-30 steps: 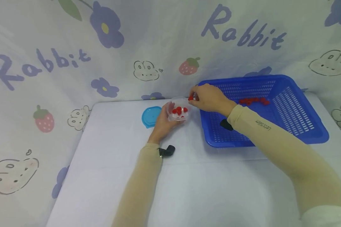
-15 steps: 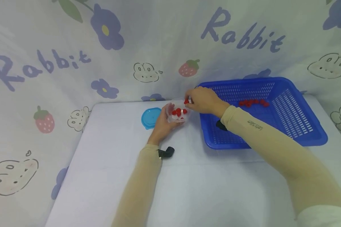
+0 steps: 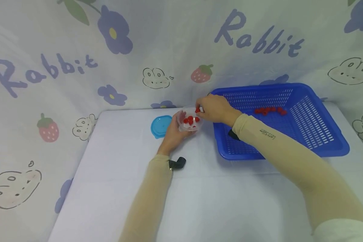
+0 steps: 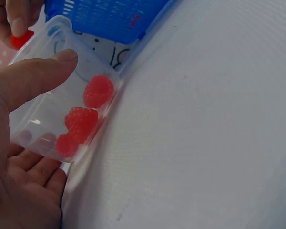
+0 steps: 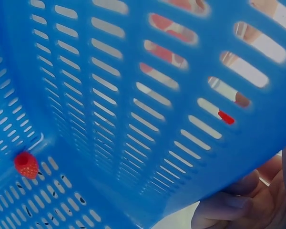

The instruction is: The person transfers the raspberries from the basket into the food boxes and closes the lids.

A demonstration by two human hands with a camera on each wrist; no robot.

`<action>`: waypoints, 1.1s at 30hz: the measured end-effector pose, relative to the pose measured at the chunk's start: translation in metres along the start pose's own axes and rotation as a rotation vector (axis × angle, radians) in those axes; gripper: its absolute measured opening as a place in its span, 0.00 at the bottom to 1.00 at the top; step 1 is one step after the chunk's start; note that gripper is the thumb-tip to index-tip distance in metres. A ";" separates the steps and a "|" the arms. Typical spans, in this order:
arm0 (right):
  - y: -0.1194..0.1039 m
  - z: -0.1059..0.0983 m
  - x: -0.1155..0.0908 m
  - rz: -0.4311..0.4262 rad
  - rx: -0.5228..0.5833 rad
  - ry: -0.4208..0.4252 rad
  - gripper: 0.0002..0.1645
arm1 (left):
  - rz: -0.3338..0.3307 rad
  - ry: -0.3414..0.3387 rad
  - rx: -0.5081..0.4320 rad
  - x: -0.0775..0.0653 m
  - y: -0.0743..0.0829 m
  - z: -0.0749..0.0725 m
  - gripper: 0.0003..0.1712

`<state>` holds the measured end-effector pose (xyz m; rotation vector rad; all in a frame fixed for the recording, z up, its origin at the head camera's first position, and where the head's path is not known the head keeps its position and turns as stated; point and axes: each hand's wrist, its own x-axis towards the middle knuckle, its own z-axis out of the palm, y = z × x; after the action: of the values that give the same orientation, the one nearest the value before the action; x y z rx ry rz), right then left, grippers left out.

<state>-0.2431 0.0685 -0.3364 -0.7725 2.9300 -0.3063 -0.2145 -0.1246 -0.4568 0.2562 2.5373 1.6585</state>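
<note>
My left hand (image 3: 173, 134) grips a small clear plastic tub (image 4: 47, 114), thumb along the near wall and fingers around the far side. Inside the tub lie several raspberries (image 4: 81, 123). Over its right rim, my right hand (image 3: 214, 108) pinches one more raspberry (image 3: 198, 110) between thumb and fingertips; the left wrist view shows that raspberry (image 4: 22, 39) just beyond the rim. In the right wrist view the basket wall covers much of the scene, with part of the right hand (image 5: 243, 202) below its edge.
A blue slotted basket (image 3: 236, 156) stands at the right, under the right forearm, with several raspberries (image 3: 269, 110) along its back. A light-blue lid (image 3: 160, 126) lies on the white table (image 3: 124, 151) left of the tub. A patterned cloth (image 3: 175, 40) hangs behind.
My right hand has moved left with its raspberry, from beside the tub to over its rim. The left hand and tub have stayed in place.
</note>
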 end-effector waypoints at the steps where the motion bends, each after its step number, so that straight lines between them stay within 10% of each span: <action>1: 0.000 0.000 0.000 -0.002 -0.003 0.001 0.17 | -0.001 0.000 0.002 0.000 0.000 0.000 0.54; 33: 0.010 -0.004 -0.012 -0.096 0.109 0.065 0.18 | 0.017 0.018 0.018 0.001 -0.001 0.002 0.53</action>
<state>-0.2378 0.0838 -0.3346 -0.9054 2.9118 -0.5041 -0.2157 -0.1233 -0.4585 0.2659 2.5709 1.6525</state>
